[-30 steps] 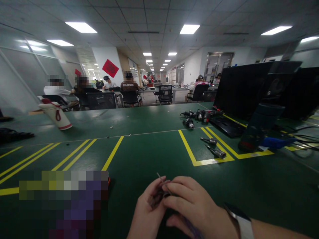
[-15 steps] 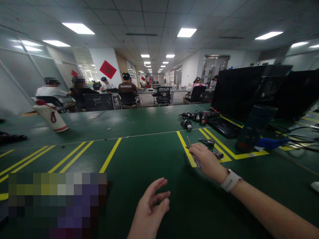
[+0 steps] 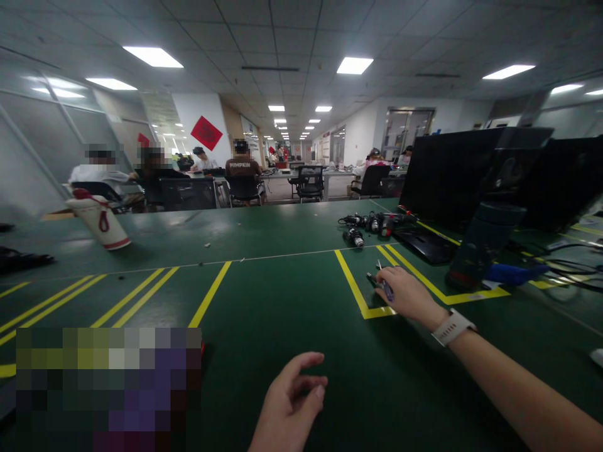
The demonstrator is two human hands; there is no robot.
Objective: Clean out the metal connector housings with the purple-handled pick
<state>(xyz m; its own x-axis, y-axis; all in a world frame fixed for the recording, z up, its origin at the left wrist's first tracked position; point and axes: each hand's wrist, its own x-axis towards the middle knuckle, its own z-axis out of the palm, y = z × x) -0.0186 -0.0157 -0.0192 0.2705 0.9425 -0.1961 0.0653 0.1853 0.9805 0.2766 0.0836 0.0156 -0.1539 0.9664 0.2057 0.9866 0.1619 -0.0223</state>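
Observation:
My right hand [image 3: 406, 294] is closed round a small screwdriver [image 3: 387, 290] with a purplish, see-through handle, at the yellow-taped corner on the right of the green table. A thin metal shaft shows just past the fingers. By the fingertips is the dark end of a metal piece [image 3: 372, 280]; whether the fingers grip it too is unclear, as the hand covers the rest. My left hand [image 3: 293, 402] hovers at the lower middle, fingers apart and loosely curved, with nothing in it.
Beyond my right hand lie several dark metal cylinders with cables [image 3: 354, 237] and a flat black device [image 3: 426, 243]. A dark bottle [image 3: 485, 245] and black monitors [image 3: 447, 176] stand at the right. A white cup [image 3: 101, 220] with a red lid is far left. A pixelated patch hides the lower left.
My right hand has shifted right and slightly farther away, with the screwdriver now tilted over. It now covers the metal pieces that lay beside it. My left hand has dropped slightly.

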